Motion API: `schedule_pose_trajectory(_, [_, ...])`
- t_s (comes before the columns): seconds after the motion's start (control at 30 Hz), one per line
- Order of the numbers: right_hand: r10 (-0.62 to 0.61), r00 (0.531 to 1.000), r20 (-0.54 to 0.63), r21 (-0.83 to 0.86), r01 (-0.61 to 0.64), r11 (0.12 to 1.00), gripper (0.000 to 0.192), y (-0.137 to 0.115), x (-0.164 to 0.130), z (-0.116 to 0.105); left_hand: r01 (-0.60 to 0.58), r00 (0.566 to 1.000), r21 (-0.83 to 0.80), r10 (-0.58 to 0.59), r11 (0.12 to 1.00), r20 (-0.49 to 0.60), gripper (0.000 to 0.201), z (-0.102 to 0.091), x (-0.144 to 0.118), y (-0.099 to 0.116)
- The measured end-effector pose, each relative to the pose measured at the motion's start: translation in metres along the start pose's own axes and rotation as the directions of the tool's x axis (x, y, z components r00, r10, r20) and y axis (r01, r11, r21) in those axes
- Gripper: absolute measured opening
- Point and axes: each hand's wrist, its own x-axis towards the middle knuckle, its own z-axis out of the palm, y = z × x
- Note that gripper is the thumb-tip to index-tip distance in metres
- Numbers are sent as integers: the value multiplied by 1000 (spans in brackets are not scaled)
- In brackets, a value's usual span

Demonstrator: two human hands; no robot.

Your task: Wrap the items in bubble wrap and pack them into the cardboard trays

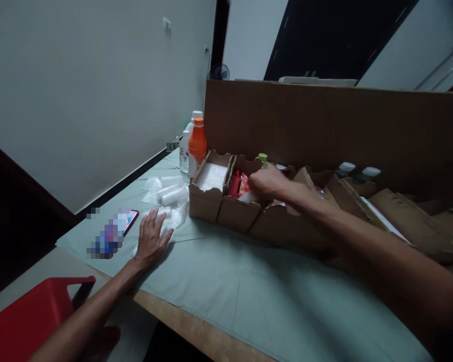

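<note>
My left hand (151, 239) lies palm down with its fingers spread, at the near edge of some clear bubble wrap (173, 193) on the table. A phone (115, 234) lies just left of it. Over an open cardboard box (237, 213), my right hand (268, 183) reaches in with curled fingers. Its fingertips are hidden, and I cannot make out what they grip. Red packets (236, 185) stand in that box, left of the hand. The neighbouring cardboard box (204, 205) holds a white, bubble-wrapped block (212, 176).
An orange bottle (198, 141) and a clear bottle (184, 153) stand behind the leftmost box. More cardboard boxes run right, with white-capped bottles (370, 173) behind. A tall cardboard panel (305, 120) rises at the back. A red stool (33, 311) stands below the table's left edge.
</note>
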Motion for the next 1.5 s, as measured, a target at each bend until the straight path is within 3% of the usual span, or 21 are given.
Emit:
schedule_pose_trajectory(0.07, [76,996,-53,-87,-81,993,24,1,-20,-35,18,995,-49,-22,999,-95,55,-14,-1,5])
schedule_pose_trajectory(0.17, [95,941,-324,-8,-103,995,9,-21,-44,-67,-37,968,-93,13,995,-251,71,-49,-2,28])
schedule_pose_trajectory(0.23, [31,936,-350,135,17,991,10,-54,-50,-64,-159,928,-65,126,985,-349,87,-70,1,48])
schedule_pose_trajectory(0.33, [-119,969,-215,231,169,958,14,-104,-40,-35,-306,848,74,307,949,-432,100,-80,17,67])
schedule_pose_trajectory(0.37, [-164,971,-173,242,203,949,14,-114,-33,-24,-312,845,114,331,943,-421,93,-75,25,66])
schedule_pose_trajectory(0.43, [-185,973,-141,273,218,937,18,-116,-18,-11,-258,904,157,295,953,-309,64,-57,41,55])
schedule_pose_trajectory(0.5, [-88,979,-184,280,138,950,25,-98,-2,-10,-157,981,170,174,973,-88,37,-31,51,36])
schedule_pose_trajectory(0.6, [60,984,-167,131,-39,991,25,-57,29,-20,-71,988,169,46,983,149,26,7,49,14])
schedule_pose_trajectory(0.67, [28,999,-42,-48,-30,998,23,-43,55,-21,-60,985,161,33,985,168,29,22,40,8])
schedule_pose_trajectory(0.73, [-44,991,125,-172,66,983,29,-45,82,-13,-48,988,167,22,985,152,33,29,33,9])
schedule_pose_trajectory(0.83, [-81,947,311,-171,140,975,35,-69,113,9,-52,988,172,25,984,154,33,28,29,12])
schedule_pose_trajectory(0.9, [-77,936,343,-124,126,984,30,-82,122,22,-58,987,166,31,984,157,34,25,30,12])
schedule_pose_trajectory(1.03, [-31,970,241,-73,50,996,21,-77,114,19,-32,993,133,16,991,121,32,24,31,12])
schedule_pose_trajectory(1.13, [85,995,-42,2,-85,996,26,-62,98,-13,39,999,56,-38,998,-21,38,24,31,11])
schedule_pose_trajectory(1.2, [151,943,-298,95,-128,987,34,-61,89,-42,84,983,-21,-87,996,-161,47,21,33,9])
schedule_pose_trajectory(1.3, [124,817,-563,205,-7,979,28,-85,83,-71,125,922,-150,-171,981,-347,58,11,37,4])
schedule_pose_trajectory(1.37, [31,795,-606,165,87,982,22,-115,85,-69,138,873,-220,-223,966,-434,62,2,39,-1])
schedule_pose_trajectory(1.5, [-267,863,-430,-24,285,958,28,-181,100,-20,159,807,-285,-291,945,-514,65,-9,39,-9])
